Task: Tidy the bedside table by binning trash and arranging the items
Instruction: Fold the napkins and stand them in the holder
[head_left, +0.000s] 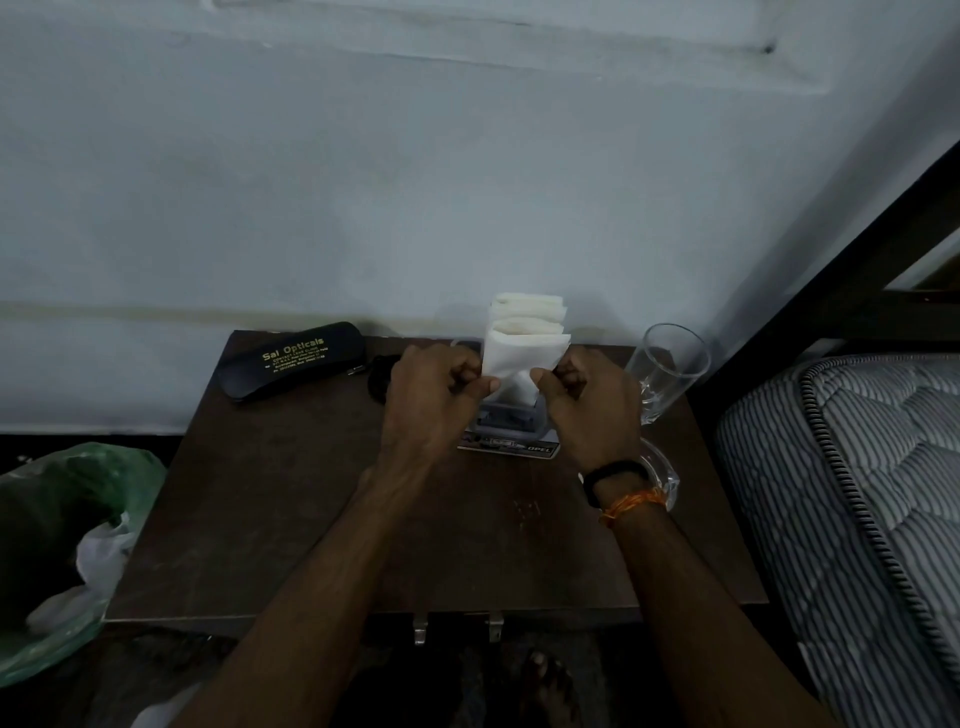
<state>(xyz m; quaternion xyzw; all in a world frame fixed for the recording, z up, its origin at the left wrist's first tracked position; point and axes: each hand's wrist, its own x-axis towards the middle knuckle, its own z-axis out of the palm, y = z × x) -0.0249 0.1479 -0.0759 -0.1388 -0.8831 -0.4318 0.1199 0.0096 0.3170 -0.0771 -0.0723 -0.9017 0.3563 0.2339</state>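
**Fingers pinch the napkin stack at both lower corners**

Fingertips (491, 383) of the left hand (434, 400) are curled in and pressed onto the lower left corner of the front napkin; the right hand (589, 402) does the same on the lower right corner. Both hands grip the napkins (524, 345), which stand upright in a holder (506, 418) near the back edge of the bedside table (291, 519), slightly right of its middle.

Handling, as judged: the napkins are thin, soft paper, very light, likely to crease or tear if pulled by one sheet. Best held as a bundle at the lower edge, both sides together, as now. The holder looks small and light and may tip or slide under a tug.

Count of items:
- One stack of napkins; sheet number cannot be told.
- One holder, resting on one printed card or coaster (511, 447).
- One black spectacle case (291, 366), at the back left corner.
- One small dark object (379, 376) just beside the case, not identifiable.
- One clear drinking glass (665, 371) at the back right edge, apparently upright.
- One further clear glass piece (662, 470) at the right edge, partly hidden by the wrist.
- One green bin bag (67, 545) off the left edge.

The mattress (857, 493) lies beyond the right edge.
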